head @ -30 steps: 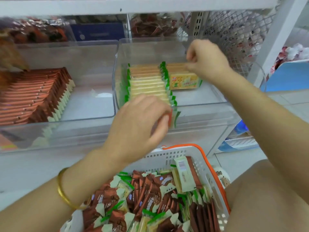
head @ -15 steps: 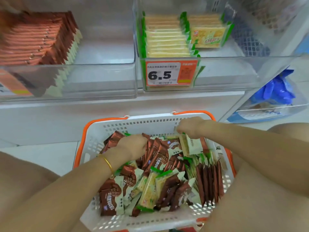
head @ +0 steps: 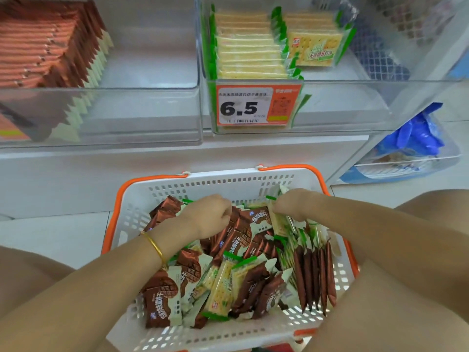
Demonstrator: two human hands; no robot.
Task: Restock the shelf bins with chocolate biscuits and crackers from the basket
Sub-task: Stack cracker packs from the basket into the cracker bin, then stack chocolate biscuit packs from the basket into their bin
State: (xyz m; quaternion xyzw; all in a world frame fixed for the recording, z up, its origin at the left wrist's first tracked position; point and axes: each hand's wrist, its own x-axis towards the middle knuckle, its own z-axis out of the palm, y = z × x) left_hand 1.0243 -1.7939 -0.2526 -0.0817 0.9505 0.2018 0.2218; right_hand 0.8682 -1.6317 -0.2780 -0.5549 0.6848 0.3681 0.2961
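A white basket (head: 228, 177) with orange handles sits low in front of me, heaped with brown chocolate biscuit packets (head: 162, 298) and green-edged cracker packets (head: 220, 288). My left hand (head: 205, 214) reaches into the far left of the heap, fingers curled round a brown biscuit packet (head: 236, 232). My right hand (head: 291, 203) is at the far right of the basket and grips a pale cracker packet (head: 279, 221). Above, the left clear bin (head: 152, 115) holds rows of chocolate biscuits (head: 45, 47). The right clear bin (head: 342, 107) holds rows of crackers (head: 248, 47).
An orange price tag (head: 253, 105) reading 6.5 hangs on the front of the cracker bin. A lower tray with blue packets (head: 416, 138) sits to the right. White floor tiles surround the basket, and my knees flank it on both sides.
One second ago both hands were up at the cracker bin. They have come down into the basket, and since half a second ago they have closed on packets at its far side.
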